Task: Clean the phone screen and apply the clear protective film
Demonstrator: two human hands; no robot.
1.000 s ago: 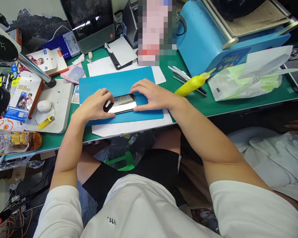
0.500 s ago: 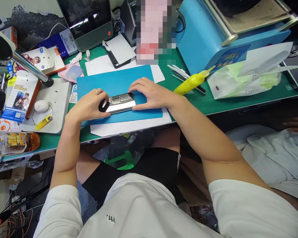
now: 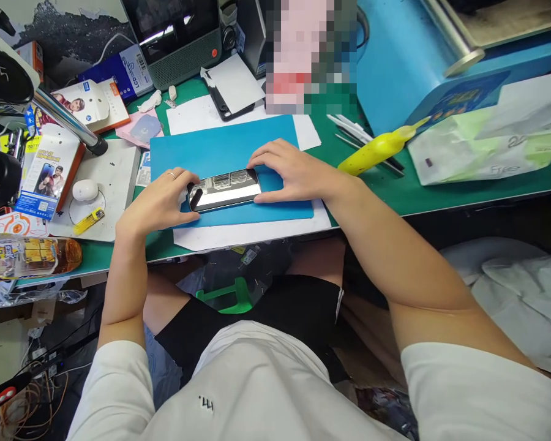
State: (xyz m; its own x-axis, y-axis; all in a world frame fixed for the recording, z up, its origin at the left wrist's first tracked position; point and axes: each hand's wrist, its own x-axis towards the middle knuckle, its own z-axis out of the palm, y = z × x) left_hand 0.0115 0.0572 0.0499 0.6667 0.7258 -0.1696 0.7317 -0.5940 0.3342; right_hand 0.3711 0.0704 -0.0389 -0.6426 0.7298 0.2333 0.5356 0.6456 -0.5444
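A phone [image 3: 224, 188] with a shiny, reflecting face lies crosswise on a blue mat [image 3: 220, 150] near the front edge of the green bench [image 3: 395, 190]. My left hand [image 3: 158, 202], a ring on one finger, is closed round the phone's left end, thumb at its near corner. My right hand [image 3: 294, 174] grips the phone's right end, fingers over the far edge and thumb along the near side. Both hands rest on the mat.
White paper [image 3: 252, 233] lies under the mat. A yellow squeeze bottle [image 3: 376, 149] and thin tools [image 3: 353, 131] lie to the right, before a blue machine [image 3: 408, 67]. A white pad [image 3: 110, 184] with a lighter [image 3: 88, 221], boxes and a lamp arm [image 3: 68, 122] are to the left.
My left hand has drawn back a little toward the phone's left end, uncovering more of its face. The right hand stays put. The view has shifted slightly.
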